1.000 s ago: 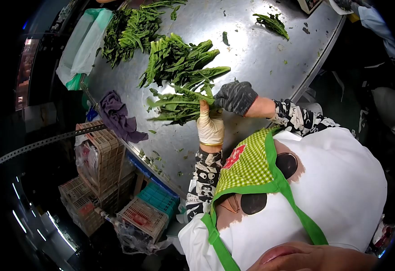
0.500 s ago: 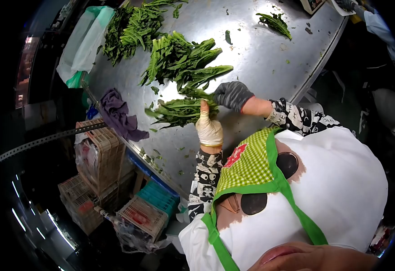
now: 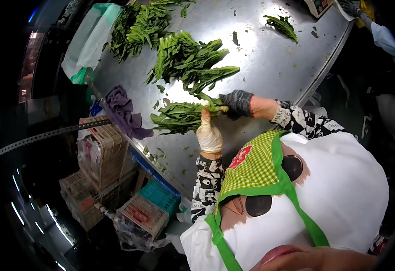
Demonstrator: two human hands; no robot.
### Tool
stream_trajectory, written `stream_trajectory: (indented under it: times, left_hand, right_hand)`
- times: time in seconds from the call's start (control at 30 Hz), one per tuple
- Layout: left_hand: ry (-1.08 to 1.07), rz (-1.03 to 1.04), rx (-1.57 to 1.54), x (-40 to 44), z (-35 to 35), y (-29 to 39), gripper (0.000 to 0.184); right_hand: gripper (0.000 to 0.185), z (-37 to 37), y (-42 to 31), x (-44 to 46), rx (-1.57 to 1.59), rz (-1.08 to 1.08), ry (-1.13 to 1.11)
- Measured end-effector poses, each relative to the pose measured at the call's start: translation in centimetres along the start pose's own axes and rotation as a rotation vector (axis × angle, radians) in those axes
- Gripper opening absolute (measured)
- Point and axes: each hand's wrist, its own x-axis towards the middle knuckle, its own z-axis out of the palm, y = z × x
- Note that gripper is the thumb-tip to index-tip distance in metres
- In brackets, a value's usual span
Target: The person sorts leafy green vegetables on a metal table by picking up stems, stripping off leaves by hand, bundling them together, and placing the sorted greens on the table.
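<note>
My left hand, in a whitish glove, is closed around a bunch of long-leaved lettuce, its thumb across the stalks near the cut end. The leaves point left over the metal table. At that pale cut end is my right hand, in a dark grey knitted glove, with fingers curled together. A single leaf runs into its fingertips, which are partly hidden. Just beyond both hands lies a pile of lettuce; a second pile is farther to the left.
A purple cloth hangs over the table's left edge, near a green-and-white plastic bag. Stacked crates stand below left. A small lettuce bunch, leaf scraps and a scale are across the table. Another person's gloved hand shows top right.
My right hand has shifted slightly away from the left hand, and the pale cut end of the bunch now shows between them. The whole view has moved a little.
</note>
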Motion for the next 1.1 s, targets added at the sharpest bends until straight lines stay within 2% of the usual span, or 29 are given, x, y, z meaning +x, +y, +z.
stream_trajectory:
  times: [0.03,0.1,0.13,0.2,0.23,0.27,0.3,0.37,0.4,0.43,0.5,0.53,0.57,0.63,0.67,0.73,0.77,0.83,0.87,0.9,0.93,0.97,1.0,1.1]
  left_hand:
    - [0.029,0.024,0.069,0.1,-0.1,-0.6,0.039]
    - [0.089,0.071,0.213,-0.4,0.3,-1.2,0.038]
    - [0.199,-0.166,0.314,-1.0,0.1,-0.7,0.041]
    - [0.125,0.244,0.293,-1.1,1.0,-0.6,0.048]
    - [0.084,0.449,0.273,-1.1,1.6,-0.4,0.052]
    - [-0.087,0.437,0.161,-1.8,2.5,1.3,0.050]
    - [-0.078,0.385,0.032,-1.4,2.7,2.0,0.046]
    - [-0.195,0.273,-0.018,-1.5,2.7,3.6,0.048]
    - [-0.208,0.200,-0.129,-1.3,2.5,3.7,0.044]
    - [-0.222,0.143,-0.222,-1.1,2.1,3.5,0.042]
    - [-0.259,0.023,-0.408,-0.2,0.7,2.4,0.039]
    - [-0.212,-0.044,-0.454,0.1,0.8,1.7,0.034]
    - [-0.189,-0.116,-0.530,0.2,0.9,1.2,0.023]
    - [-0.231,-0.176,-0.561,0.3,0.8,-0.4,0.017]
    - [-0.172,-0.199,-0.545,-0.1,1.4,-0.6,0.010]
    - [-0.113,-0.207,-0.535,0.6,1.0,-1.2,0.009]
    - [-0.076,-0.211,-0.530,0.7,0.8,-1.4,0.009]
    - [-0.053,-0.202,-0.514,1.5,-0.1,-1.9,0.009]
    - [-0.054,-0.181,-0.476,1.8,0.2,-1.8,0.012]
    - [-0.053,-0.162,-0.439,1.9,0.5,-1.6,0.014]
    - [-0.035,-0.201,-0.449,2.2,0.1,-1.7,0.025]
    - [-0.103,-0.190,-0.432,1.9,0.4,-1.4,0.028]
    - [-0.075,-0.183,-0.378,1.6,0.7,-1.3,0.029]
    - [-0.018,-0.227,-0.291,2.3,0.8,-1.3,0.030]
  right_hand:
    - [0.017,0.4,0.2,0.4,-0.151,-0.143,-0.038]
    - [0.013,0.7,0.3,0.6,-0.260,-0.279,-0.033]
    - [0.013,0.6,0.5,1.0,-0.219,-0.238,-0.003]
    - [0.013,-0.3,0.9,2.1,-0.142,-0.163,0.064]
    - [0.021,-1.1,1.4,2.8,-0.701,-0.252,0.007]
    - [0.029,-1.9,2.1,3.7,-1.262,-0.328,-0.056]
    - [0.037,-1.6,1.4,2.6,-1.391,-0.309,-0.068]
    - [0.053,-1.0,-0.1,0.2,-1.650,-0.277,-0.102]
    - [0.053,0.3,-2.2,-0.5,-1.696,-0.102,0.026]
    - [0.054,1.5,-4.6,-1.3,-1.731,0.075,0.158]
    - [0.041,-4.0,-3.0,1.7,-1.537,-0.454,0.627]
    - [0.041,-4.3,-4.6,1.8,-1.497,-0.440,0.754]
    - [0.042,-5.7,-4.5,2.8,-1.621,-0.679,0.932]
    - [0.039,-6.7,-6.1,4.2,-1.660,-0.309,0.781]
    - [0.038,-6.6,-6.0,4.1,-1.643,-0.267,0.724]
    - [0.037,-6.3,-5.8,4.2,-1.614,-0.189,0.599]
    - [0.033,-5.9,-5.2,4.1,-1.525,-0.233,0.556]
    - [0.028,-5.1,-4.2,3.8,-1.762,-0.372,0.354]
    - [0.026,-4.2,-3.8,2.7,-1.650,-0.495,0.297]
    - [0.026,-2.6,-3.9,1.1,-1.419,-0.416,0.295]
    - [0.029,-0.9,-4.1,-0.5,-1.185,-0.351,0.311]
    - [0.034,-0.1,-3.5,-1.1,-1.122,-0.350,0.354]
    - [0.043,0.0,-2.7,-0.8,-1.021,-0.341,0.329]
    - [0.045,0.9,-2.1,-1.0,-1.251,-0.453,0.364]
